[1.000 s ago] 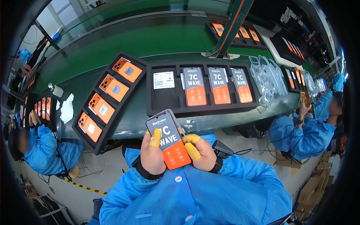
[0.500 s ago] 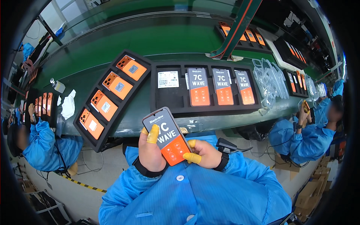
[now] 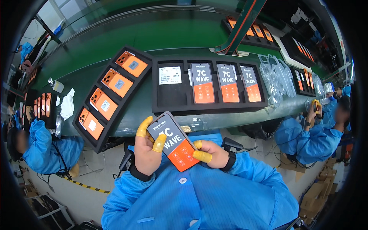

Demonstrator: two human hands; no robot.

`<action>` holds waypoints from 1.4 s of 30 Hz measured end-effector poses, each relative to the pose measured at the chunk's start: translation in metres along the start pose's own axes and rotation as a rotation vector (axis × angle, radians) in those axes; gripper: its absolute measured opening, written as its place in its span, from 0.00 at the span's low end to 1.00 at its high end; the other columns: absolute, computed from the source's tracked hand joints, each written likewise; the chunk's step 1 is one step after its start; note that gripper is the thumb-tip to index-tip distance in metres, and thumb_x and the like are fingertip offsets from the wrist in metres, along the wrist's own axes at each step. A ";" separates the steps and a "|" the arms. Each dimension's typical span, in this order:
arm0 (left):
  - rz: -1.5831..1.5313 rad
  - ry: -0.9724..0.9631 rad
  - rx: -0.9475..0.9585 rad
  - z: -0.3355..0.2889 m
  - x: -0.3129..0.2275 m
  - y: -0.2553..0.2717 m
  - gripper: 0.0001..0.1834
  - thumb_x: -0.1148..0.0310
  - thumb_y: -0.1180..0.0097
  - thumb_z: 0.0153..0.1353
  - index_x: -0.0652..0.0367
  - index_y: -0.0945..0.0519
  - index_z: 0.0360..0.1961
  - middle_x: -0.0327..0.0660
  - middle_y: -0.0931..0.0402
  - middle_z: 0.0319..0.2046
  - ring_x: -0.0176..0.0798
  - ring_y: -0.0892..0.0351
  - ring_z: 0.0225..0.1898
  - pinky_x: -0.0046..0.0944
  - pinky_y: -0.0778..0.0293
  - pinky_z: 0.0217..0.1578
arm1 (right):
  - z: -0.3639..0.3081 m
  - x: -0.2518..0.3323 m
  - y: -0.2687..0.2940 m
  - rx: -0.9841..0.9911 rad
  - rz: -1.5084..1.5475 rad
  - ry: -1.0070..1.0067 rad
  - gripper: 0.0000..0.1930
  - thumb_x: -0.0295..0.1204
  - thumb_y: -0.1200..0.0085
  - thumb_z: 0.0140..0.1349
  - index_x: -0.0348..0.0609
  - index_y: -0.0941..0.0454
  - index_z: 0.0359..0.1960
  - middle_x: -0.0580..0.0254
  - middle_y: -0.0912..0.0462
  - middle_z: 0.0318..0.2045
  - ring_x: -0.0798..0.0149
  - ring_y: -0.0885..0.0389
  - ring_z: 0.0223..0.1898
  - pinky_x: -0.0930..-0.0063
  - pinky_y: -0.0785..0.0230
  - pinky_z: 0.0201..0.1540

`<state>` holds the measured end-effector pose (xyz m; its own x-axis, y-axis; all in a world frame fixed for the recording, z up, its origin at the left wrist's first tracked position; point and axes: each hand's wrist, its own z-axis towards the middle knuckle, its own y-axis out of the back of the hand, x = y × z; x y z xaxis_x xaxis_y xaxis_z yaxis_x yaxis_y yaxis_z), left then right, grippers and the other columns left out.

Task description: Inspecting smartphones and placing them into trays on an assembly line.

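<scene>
In front of my chest I hold a smartphone (image 3: 174,143) tilted, with a printed grey-and-orange film over its front. My left hand (image 3: 148,151) grips its left side: the thumb lies on the face and the yellow-capped index finger is at the upper left edge. Along the lower right edge, my right hand (image 3: 212,153) pinches the phone with yellow-capped fingers. Beyond it, a black foam tray (image 3: 168,101) bears 3 similar phones and a white label sheet (image 3: 170,75) in its leftmost slot. A second black tray (image 3: 132,89) stands angled on the left, with several orange phones back side up.
Clear plastic film pieces (image 3: 276,78) are heaped right of the middle tray. A green post (image 3: 238,30) rises behind it. White cloth (image 3: 68,104) and a small bottle (image 3: 56,85) lie left. Co-workers in blue (image 3: 306,138) sit on both sides along the green bench (image 3: 161,123).
My left hand has slid down and outward along the phone, its index finger now showing at the upper edge. The phone has shifted slightly right and down.
</scene>
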<state>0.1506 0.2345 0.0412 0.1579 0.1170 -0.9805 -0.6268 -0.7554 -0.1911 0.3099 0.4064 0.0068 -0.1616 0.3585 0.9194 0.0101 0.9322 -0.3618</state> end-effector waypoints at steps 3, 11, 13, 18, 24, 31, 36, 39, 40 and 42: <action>0.010 -0.006 0.010 -0.002 0.001 -0.001 0.33 0.81 0.48 0.67 0.64 0.46 0.70 0.51 0.30 0.57 0.38 0.24 0.55 0.38 0.26 0.55 | 0.002 0.000 0.003 -0.035 0.047 -0.078 0.13 0.37 0.53 0.75 0.40 0.27 0.48 0.68 0.22 0.40 0.75 0.26 0.41 0.77 0.30 0.47; -0.003 -0.027 0.128 -0.005 -0.004 -0.005 0.36 0.82 0.45 0.64 0.62 0.46 0.70 0.50 0.32 0.59 0.40 0.24 0.56 0.39 0.26 0.56 | 0.018 0.015 -0.007 0.007 0.217 0.037 0.21 0.35 0.51 0.74 0.36 0.34 0.62 0.62 0.24 0.55 0.72 0.27 0.55 0.72 0.34 0.59; 0.096 -0.077 0.137 -0.006 0.000 0.001 0.36 0.80 0.43 0.63 0.62 0.45 0.70 0.49 0.34 0.59 0.41 0.25 0.56 0.38 0.25 0.55 | 0.022 0.018 -0.009 -0.012 0.201 0.080 0.21 0.35 0.51 0.74 0.36 0.34 0.62 0.62 0.24 0.55 0.71 0.27 0.55 0.72 0.34 0.59; 0.407 -0.163 0.075 -0.003 -0.013 -0.003 0.36 0.78 0.36 0.57 0.65 0.35 0.66 0.45 0.40 0.55 0.39 0.26 0.53 0.37 0.24 0.52 | 0.022 0.010 -0.017 -0.089 0.226 0.143 0.20 0.33 0.51 0.73 0.36 0.33 0.62 0.63 0.24 0.53 0.72 0.27 0.54 0.73 0.34 0.59; 0.795 -0.294 0.104 0.001 -0.015 -0.002 0.36 0.75 0.34 0.56 0.62 0.33 0.66 0.43 0.35 0.50 0.36 0.26 0.46 0.33 0.26 0.43 | 0.019 0.010 -0.017 -0.154 0.262 0.134 0.19 0.33 0.52 0.74 0.37 0.33 0.62 0.63 0.26 0.55 0.72 0.29 0.55 0.72 0.35 0.61; 0.722 -0.177 0.071 0.009 -0.022 -0.013 0.35 0.70 0.29 0.52 0.62 0.29 0.62 0.47 0.30 0.51 0.42 0.25 0.44 0.38 0.25 0.42 | 0.017 0.016 -0.009 -0.133 0.368 0.096 0.20 0.29 0.55 0.75 0.39 0.37 0.66 0.63 0.27 0.59 0.71 0.30 0.59 0.71 0.37 0.63; 0.628 -0.209 0.105 0.011 -0.021 -0.010 0.32 0.69 0.29 0.54 0.62 0.28 0.59 0.49 0.33 0.58 0.44 0.24 0.53 0.37 0.22 0.48 | 0.017 0.021 -0.011 -0.123 0.311 0.054 0.21 0.30 0.55 0.75 0.39 0.37 0.66 0.63 0.27 0.58 0.71 0.29 0.59 0.71 0.37 0.63; 0.470 -0.179 0.125 0.010 -0.016 -0.008 0.32 0.73 0.31 0.55 0.62 0.30 0.60 0.48 0.35 0.60 0.43 0.24 0.55 0.38 0.22 0.51 | 0.018 0.023 -0.013 -0.102 0.293 0.051 0.21 0.31 0.55 0.75 0.40 0.36 0.66 0.63 0.27 0.58 0.71 0.29 0.58 0.72 0.36 0.63; 0.399 -0.185 0.139 0.009 -0.014 -0.006 0.32 0.75 0.31 0.55 0.62 0.31 0.60 0.47 0.35 0.60 0.43 0.24 0.56 0.38 0.22 0.52 | 0.018 0.024 -0.013 -0.099 0.308 0.039 0.21 0.32 0.55 0.75 0.39 0.36 0.65 0.63 0.27 0.58 0.72 0.29 0.58 0.72 0.36 0.62; 0.347 -0.165 0.160 0.009 -0.013 -0.004 0.32 0.75 0.32 0.57 0.62 0.33 0.61 0.47 0.36 0.61 0.43 0.27 0.58 0.40 0.25 0.56 | 0.018 0.023 -0.014 -0.095 0.324 0.026 0.20 0.33 0.55 0.75 0.39 0.35 0.65 0.63 0.27 0.58 0.72 0.29 0.58 0.72 0.36 0.62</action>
<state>0.1441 0.2419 0.0541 -0.1993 -0.0152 -0.9798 -0.7345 -0.6596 0.1596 0.2880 0.4009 0.0298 -0.1096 0.6367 0.7633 0.1487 0.7698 -0.6208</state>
